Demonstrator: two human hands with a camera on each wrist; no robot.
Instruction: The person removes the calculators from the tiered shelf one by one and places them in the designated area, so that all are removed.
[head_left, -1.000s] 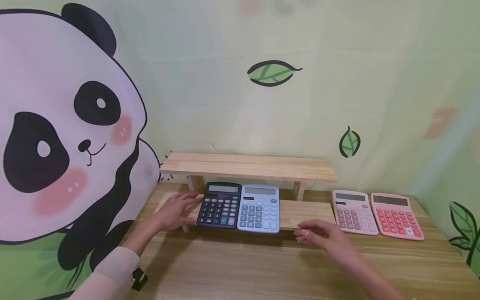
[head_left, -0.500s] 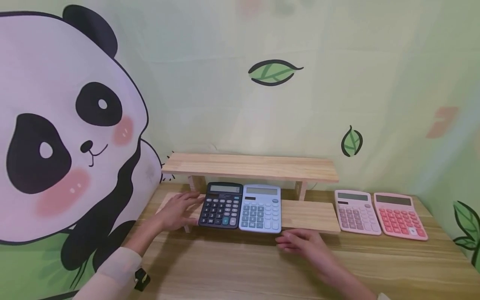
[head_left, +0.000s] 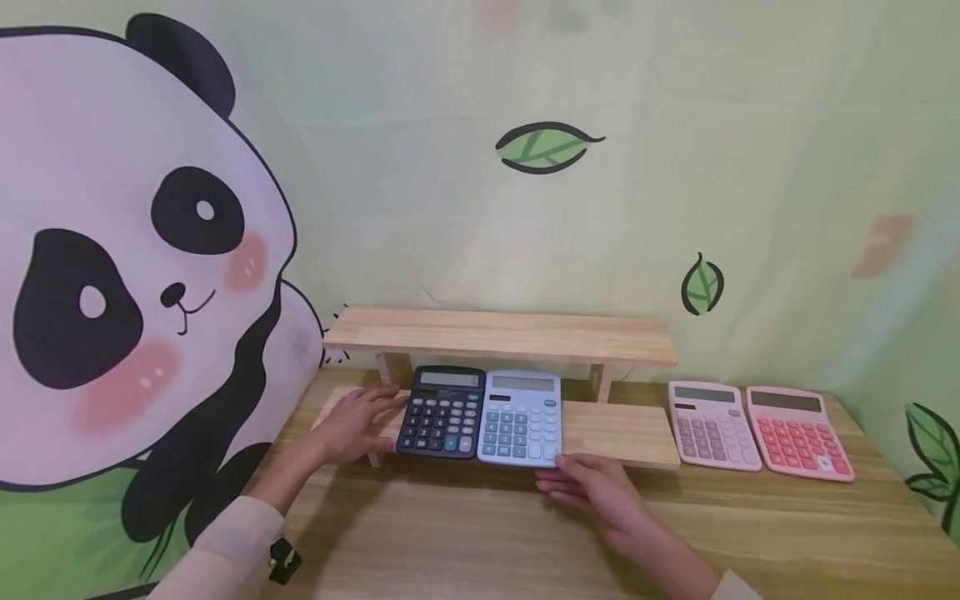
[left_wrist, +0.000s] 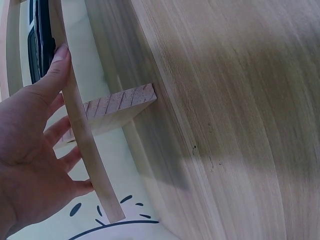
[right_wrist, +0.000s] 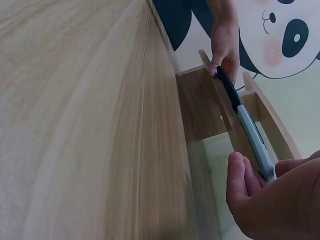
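A black calculator (head_left: pixel 442 412) and a light blue calculator (head_left: pixel 521 419) lie side by side on the lower wooden shelf (head_left: pixel 618 433), their bottom ends over its front edge. My left hand (head_left: pixel 356 427) rests at the shelf's left end, fingers spread. In the left wrist view its thumb (left_wrist: pixel 57 65) touches the black calculator's edge. My right hand (head_left: pixel 596 492) pinches the blue calculator's lower right corner, thumb at the corner and fingers below. The right wrist view shows this corner between thumb and fingers (right_wrist: pixel 237 175).
A pale pink calculator (head_left: pixel 716 425) and a coral-keyed pink calculator (head_left: pixel 800 433) lie on the table (head_left: pixel 450 542) to the right. Above and behind runs the upper wooden shelf (head_left: pixel 498 333). A small black object (head_left: pixel 284 560) shows beside the left sleeve.
My right hand has moved left along the shelf front and taken hold of the blue calculator's corner. My left hand and the calculators have stayed in place.
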